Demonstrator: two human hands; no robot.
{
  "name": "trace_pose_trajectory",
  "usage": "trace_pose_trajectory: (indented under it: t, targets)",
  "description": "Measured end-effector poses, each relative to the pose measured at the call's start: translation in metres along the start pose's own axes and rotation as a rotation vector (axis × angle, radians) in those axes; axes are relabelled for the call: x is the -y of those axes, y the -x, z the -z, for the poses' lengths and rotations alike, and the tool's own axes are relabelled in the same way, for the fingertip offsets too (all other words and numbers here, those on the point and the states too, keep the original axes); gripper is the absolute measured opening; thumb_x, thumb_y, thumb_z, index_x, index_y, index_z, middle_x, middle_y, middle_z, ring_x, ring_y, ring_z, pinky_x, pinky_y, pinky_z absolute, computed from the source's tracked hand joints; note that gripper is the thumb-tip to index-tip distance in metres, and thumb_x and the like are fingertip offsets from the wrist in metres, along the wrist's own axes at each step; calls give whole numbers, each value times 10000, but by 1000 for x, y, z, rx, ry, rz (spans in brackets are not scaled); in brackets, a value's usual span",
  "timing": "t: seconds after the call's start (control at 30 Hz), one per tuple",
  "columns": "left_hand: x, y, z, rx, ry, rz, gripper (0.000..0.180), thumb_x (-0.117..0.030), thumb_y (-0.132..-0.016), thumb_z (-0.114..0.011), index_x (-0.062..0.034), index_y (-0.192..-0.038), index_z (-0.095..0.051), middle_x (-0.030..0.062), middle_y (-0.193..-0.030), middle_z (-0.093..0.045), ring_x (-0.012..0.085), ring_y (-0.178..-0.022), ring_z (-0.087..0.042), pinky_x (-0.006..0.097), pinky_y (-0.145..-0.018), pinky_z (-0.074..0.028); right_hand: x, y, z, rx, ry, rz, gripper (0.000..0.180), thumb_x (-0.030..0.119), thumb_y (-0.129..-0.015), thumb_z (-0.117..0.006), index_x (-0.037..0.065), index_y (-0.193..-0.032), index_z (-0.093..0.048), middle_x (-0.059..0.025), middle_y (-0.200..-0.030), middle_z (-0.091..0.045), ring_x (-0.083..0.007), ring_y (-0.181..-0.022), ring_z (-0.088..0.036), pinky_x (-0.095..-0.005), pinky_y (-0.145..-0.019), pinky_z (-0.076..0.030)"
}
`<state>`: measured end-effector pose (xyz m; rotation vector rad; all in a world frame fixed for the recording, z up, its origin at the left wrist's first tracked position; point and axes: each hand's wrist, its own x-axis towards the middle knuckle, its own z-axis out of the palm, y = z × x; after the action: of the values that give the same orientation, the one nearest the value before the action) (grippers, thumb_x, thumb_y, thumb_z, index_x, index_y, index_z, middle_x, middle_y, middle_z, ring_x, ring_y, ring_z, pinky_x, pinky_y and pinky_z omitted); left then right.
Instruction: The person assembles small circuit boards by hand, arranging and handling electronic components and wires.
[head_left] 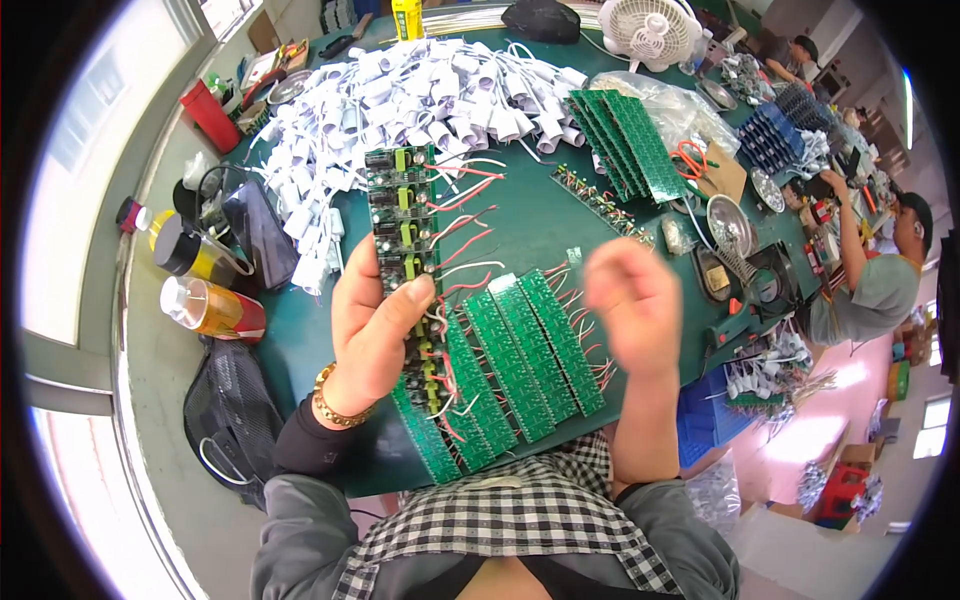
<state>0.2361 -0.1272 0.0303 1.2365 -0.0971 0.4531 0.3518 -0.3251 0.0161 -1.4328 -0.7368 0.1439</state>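
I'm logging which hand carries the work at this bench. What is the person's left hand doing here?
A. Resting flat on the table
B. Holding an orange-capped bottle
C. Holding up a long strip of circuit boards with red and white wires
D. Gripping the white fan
C: the left hand is closed around a long strip of circuit boards with red and white leads, raised over the green table, while the right hand is blurred and holds nothing visible.
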Motion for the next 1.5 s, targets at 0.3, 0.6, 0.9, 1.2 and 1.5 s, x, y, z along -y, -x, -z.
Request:
trace_pose_trajectory:
  t: [0.3, 0.6, 0.9, 1.2, 1.5]
  targets:
    - [20, 2, -3, -29, -279, -125, 329, -87, -919, -464, 2, -1229, -402, 43, -1047, -548, 93, -918, -508, 234, -808, -409, -11, 4, -74, 108, -139, 49, 202, 61, -795, -663, -51, -957, -620, -96, -834, -609, -104, -658, -573, -227, -556, -472]
    - [31, -4, 0, -41, -618, -293, 130, -52, -855, -533, 24, -947, -481, 51, -670, -539, 97, -579, -470, 258, -526, -399, -11, 7, -76, 55, 16, -65, 109, 22, -785, -604, -40, -869, -633, -120, -706, -603, -186, -601, -598, -287, -527, -454]
    - [38, -7, 0, -34, -518, -214, 177, -71, -897, -506, 25, -1043, -477, 68, -835, -584, 109, -728, -518, 256, -671, -437, -16, -2, -61, 149, 386, 219, 96, -19, -770, -585, -36, -856, -624, -85, -689, -602, -104, -551, -577, -247, -502, -455]
    - [39, 7, -5, -40, -183, -77, 284, -85, -909, -492, -8, -1176, -434, 29, -956, -558, 68, -781, -506, 209, -698, -419, -29, 4, -54, 30, -173, -140, 48, 21, -740, -523, 6, -701, -548, -4, -608, -515, -76, -544, -512, -231, -496, -427]
    - [34, -1, 4, -132, -2, -85, 279, -90, -925, -482, -19, -1190, -435, 19, -976, -567, 62, -792, -532, 204, -699, -445, -28, 9, -48, 136, -384, -83, 192, 24, -790, -624, -10, -977, -594, -32, -834, -586, -77, -706, -551, -204, -595, -476]
